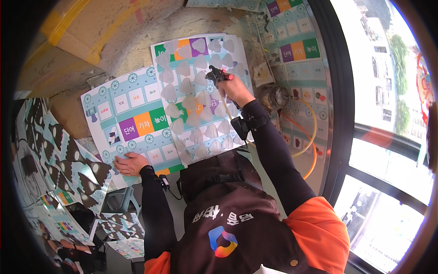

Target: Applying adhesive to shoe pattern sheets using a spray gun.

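Note:
My right hand (236, 90) is closed round a small black spray gun (213, 76) with red knobs. It is over a printed sheet (160, 73) in blue, purple, orange and green. Rows of pale grey, translucent, petal-shaped pieces (193, 119) lie across that sheet. Under its left side is a second printed sheet (109, 93) with blocks of colour and rows of white squares. My left hand (131, 164) rests on this second sheet's near left edge, fingers stretched out and holding nothing. The spray gun's nozzle end points away from me.
A yellow hose (315, 119) and an orange hose (313, 160) loop at right, beside a window frame (343, 82). Cardboard with yellow tape (61, 27) stands far left. Black-and-white patterned sheets (75, 176) and a grey-blue stool (122, 201) are at left. Another person's arm (54, 246) shows lower left.

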`<action>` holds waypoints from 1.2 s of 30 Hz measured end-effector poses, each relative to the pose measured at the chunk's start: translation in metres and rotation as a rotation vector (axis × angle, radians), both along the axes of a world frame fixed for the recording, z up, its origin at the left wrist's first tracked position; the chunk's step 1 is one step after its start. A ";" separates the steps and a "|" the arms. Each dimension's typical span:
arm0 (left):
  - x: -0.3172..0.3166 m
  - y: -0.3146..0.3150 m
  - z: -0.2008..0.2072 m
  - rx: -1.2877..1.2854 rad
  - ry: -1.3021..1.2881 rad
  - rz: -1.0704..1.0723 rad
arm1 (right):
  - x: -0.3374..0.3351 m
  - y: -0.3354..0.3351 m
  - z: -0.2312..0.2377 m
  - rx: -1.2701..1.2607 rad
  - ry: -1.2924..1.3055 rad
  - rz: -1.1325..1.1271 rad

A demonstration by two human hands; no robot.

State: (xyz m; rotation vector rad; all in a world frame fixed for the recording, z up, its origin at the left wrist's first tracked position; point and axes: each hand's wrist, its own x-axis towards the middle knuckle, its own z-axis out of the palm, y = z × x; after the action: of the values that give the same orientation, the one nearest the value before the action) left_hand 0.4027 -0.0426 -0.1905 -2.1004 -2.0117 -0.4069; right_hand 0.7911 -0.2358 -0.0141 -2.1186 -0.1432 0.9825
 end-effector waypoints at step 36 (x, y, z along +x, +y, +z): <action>-0.002 0.001 -0.004 0.018 -0.010 0.010 | 0.010 -0.013 -0.012 -0.062 -0.019 0.080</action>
State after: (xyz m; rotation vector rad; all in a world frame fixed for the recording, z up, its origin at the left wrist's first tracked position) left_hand 0.4003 -0.0418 -0.1950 -2.0805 -2.0160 -0.4337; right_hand 0.8014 -0.2489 -0.0259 -2.1939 -0.2106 1.0256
